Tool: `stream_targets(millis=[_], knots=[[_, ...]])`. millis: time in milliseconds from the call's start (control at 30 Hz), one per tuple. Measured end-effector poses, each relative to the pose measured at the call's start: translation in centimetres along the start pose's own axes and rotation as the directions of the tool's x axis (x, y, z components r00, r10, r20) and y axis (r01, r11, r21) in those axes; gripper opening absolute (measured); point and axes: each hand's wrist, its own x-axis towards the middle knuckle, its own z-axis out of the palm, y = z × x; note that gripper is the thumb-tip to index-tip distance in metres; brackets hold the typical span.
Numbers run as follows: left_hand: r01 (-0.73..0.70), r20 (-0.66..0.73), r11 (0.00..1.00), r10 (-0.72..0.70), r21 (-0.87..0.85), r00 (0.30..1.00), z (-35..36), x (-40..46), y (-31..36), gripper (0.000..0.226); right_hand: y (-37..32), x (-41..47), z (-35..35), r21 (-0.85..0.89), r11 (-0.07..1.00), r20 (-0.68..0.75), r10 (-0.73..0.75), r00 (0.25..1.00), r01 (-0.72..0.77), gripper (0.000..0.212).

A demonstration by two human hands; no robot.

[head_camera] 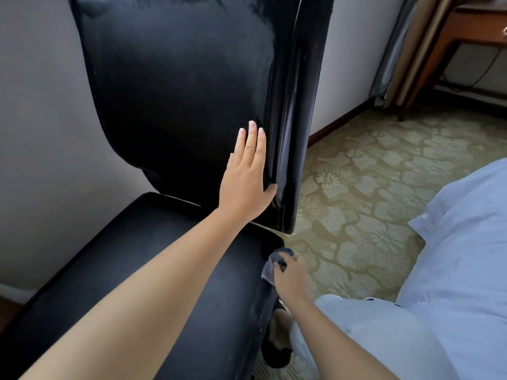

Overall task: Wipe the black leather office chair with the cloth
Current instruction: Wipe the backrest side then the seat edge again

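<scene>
The black leather office chair [175, 86] fills the left and middle of the view, its tall backrest upright and its seat [153, 259] running toward me. My left hand [245, 176] lies flat on the lower right of the backrest, fingers straight, thumb at the side edge. My right hand [290, 275] grips a small grey cloth [274, 263] against the seat's right rear corner.
A grey wall [41, 133] stands behind the chair. Patterned green carpet [365, 187] spreads to the right. A white bed cover [466, 242] lies at the right edge, and a wooden desk [461, 31] with curtains stands at the top right. My light trousers [370, 325] show below.
</scene>
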Motion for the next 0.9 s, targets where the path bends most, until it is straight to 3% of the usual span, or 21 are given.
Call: stream_targets(millis=[233, 400, 467, 600, 700, 900], knots=[[0.008, -0.022, 1.0, -0.009, -0.025, 1.0, -0.2, -0.5, 0.9, 0.103, 2.0, -5.8, 1.5, -0.088, 0.992, 0.113, -0.076, 0.991, 0.086, 0.029], [0.033, -0.034, 0.999, -0.034, -0.017, 0.999, 0.0, -0.8, 1.1, 0.1, 0.5, -1.3, 0.1, 0.084, 0.996, -0.085, -0.001, 0.996, 0.008, 0.039], [0.034, -0.041, 0.999, -0.036, -0.034, 0.999, 0.2, -0.7, 1.1, 0.098, -0.1, 0.7, -0.3, 0.077, 0.997, -0.131, 0.008, 0.991, 0.002, 0.038], [0.01, -0.056, 0.999, -0.012, -0.032, 0.998, 0.3, -0.6, 0.9, 0.098, -0.1, 1.0, 0.0, -0.046, 0.999, -0.071, -0.026, 0.997, 0.023, 0.035], [0.014, -0.053, 1.0, -0.015, -0.025, 0.998, 0.2, -0.4, 0.9, 0.098, 0.7, -2.7, 1.5, -0.071, 0.994, -0.042, -0.091, 0.995, 0.088, 0.035], [0.022, 0.007, 1.0, -0.022, -0.017, 1.0, -1.3, -0.7, 1.3, 0.099, 1.3, -6.0, 1.9, -0.066, 0.994, -0.002, -0.085, 0.996, 0.085, 0.036]])
